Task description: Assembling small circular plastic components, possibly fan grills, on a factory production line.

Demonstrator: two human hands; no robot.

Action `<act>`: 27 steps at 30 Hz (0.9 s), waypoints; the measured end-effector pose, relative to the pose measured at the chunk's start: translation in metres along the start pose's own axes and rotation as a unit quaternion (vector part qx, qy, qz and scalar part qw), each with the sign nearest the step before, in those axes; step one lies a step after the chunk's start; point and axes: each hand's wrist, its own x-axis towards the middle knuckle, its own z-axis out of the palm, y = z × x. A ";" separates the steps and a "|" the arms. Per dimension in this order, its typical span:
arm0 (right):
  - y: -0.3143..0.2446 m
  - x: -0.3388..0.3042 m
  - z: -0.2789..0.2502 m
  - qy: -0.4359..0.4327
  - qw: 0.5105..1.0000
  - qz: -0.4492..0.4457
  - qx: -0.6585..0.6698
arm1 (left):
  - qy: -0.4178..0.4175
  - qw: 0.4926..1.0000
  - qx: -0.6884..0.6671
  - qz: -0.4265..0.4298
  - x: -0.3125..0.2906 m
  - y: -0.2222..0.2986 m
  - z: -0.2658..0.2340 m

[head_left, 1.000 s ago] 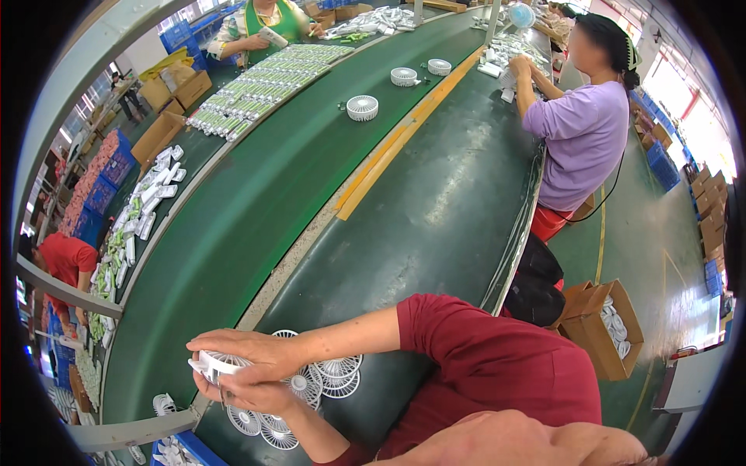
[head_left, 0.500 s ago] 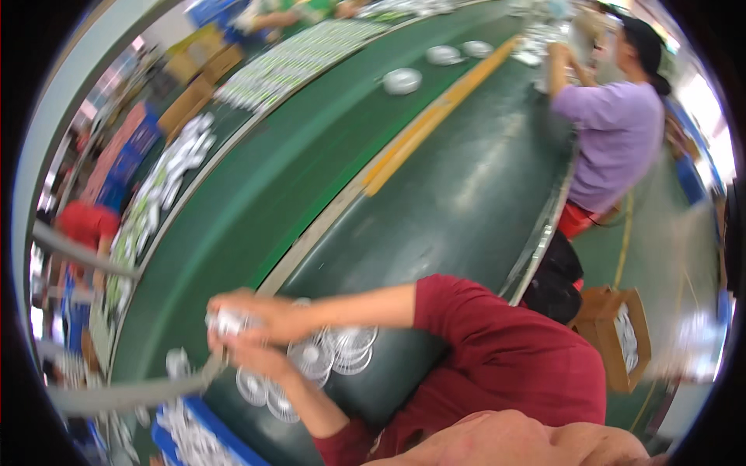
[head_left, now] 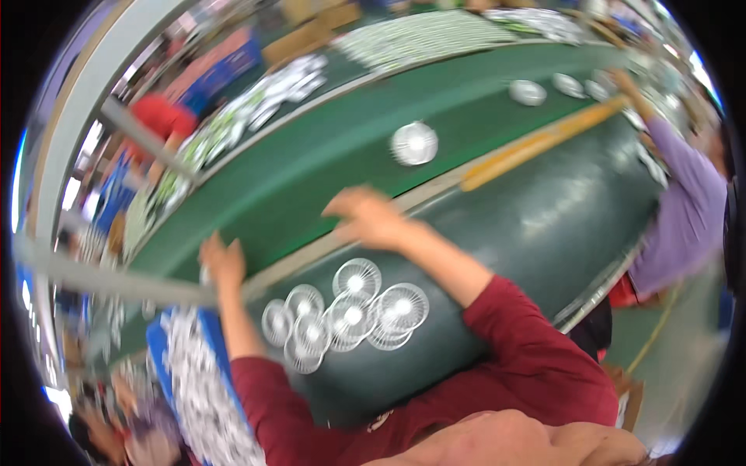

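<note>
My right hand reaches over the edge strip between the belt and my worktop, fingers stretched out and nothing in them. My left hand is over the belt farther left, its fingers apart but blurred. Beside it shows a small piece of a white thing, mostly hidden by the hand; I cannot tell whether they touch. Several round white slotted grilles, like fan guards, lie overlapping on the dark green worktop between my forearms. Ahead of my right hand, a round white part rests on the green belt.
A blue bin full of white parts stands left of my left arm. A grey metal bar crosses at left. A yellow strip edges the belt. More white parts lie farther along. A co-worker in purple is at right.
My hands were together around a white part; now they are apart, the right moved up and right. The view has turned, showing more of the grilles and the blue bin.
</note>
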 end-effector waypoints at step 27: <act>-0.025 0.010 0.017 -0.066 0.972 0.035 0.224 | -0.280 0.767 -0.557 -0.150 0.020 -0.029 0.020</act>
